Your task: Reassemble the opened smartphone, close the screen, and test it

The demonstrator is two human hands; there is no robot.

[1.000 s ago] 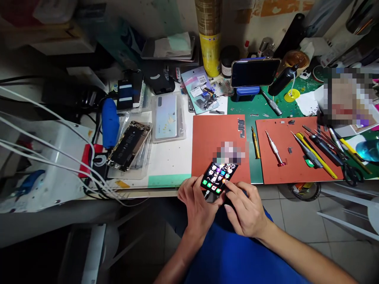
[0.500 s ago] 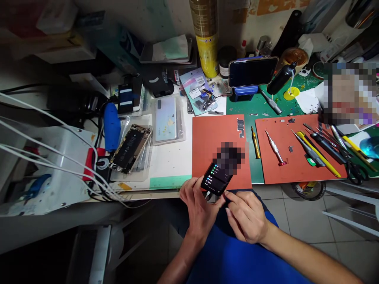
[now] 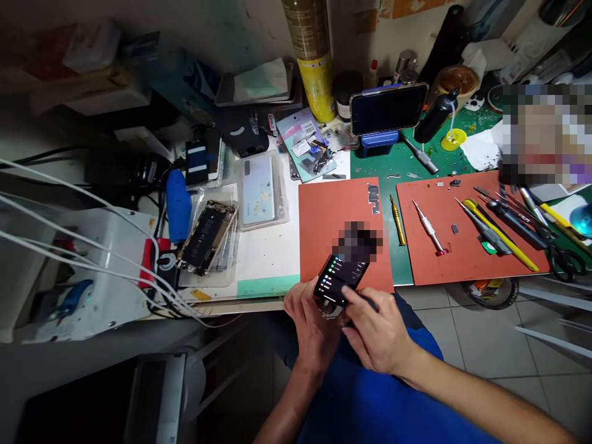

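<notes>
My left hand is closed around the lower end of a smartphone, its fingers at the phone's left edge and bottom. The phone is tilted over the orange mat's front edge. A dark screen with a list of small coloured icons is lit on it; its upper part is blurred out. A white cable plug shows at the phone's lower end. My right hand has its index finger extended over the lower right of the screen, other fingers loosely bent. I see nothing held in it. Whether the fingertip touches the glass I cannot tell.
An orange mat lies ahead. To the right, a second orange mat bears screwdrivers, tweezers and scissors. An opened phone and white cables are at left. A phone on a blue stand stands behind.
My right index finger has moved from the phone's lower edge up over its screen. My left hand keeps hold of the phone. The view has shifted slightly.
</notes>
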